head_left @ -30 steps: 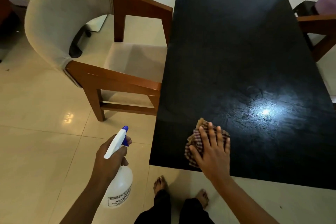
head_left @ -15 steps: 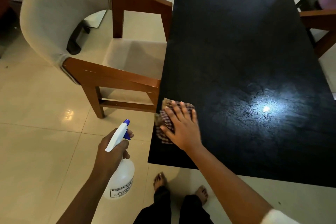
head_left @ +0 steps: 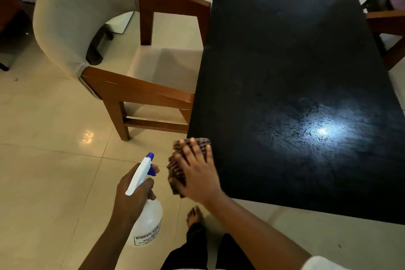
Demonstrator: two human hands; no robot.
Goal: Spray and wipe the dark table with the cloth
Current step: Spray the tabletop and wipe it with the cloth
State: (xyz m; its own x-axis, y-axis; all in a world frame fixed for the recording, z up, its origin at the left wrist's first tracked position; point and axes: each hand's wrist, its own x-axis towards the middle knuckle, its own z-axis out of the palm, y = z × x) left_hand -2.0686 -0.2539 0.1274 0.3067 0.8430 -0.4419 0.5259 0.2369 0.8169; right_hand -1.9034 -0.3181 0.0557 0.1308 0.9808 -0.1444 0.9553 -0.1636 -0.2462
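The dark table (head_left: 285, 68) fills the right half of the view, with a damp, streaked patch shining under a light reflection near its right side. My right hand (head_left: 197, 171) lies flat with spread fingers on a brown checked cloth (head_left: 175, 171) at the table's near left corner; part of the cloth hangs past the edge. My left hand (head_left: 131, 195) grips the neck of a clear spray bottle (head_left: 148, 223) with a white and blue trigger head, held over the floor left of the table.
A wooden chair (head_left: 135, 85) with a beige padded back and seat stands against the table's left edge. Another wooden chair (head_left: 388, 24) sits at the far right. My bare foot (head_left: 194, 215) is on the glossy tiled floor (head_left: 43, 160) below the table's near edge.
My right hand has slid the cloth leftward along the near part of the table to its left corner, partly over the edge. The spray bottle stays in my left hand.
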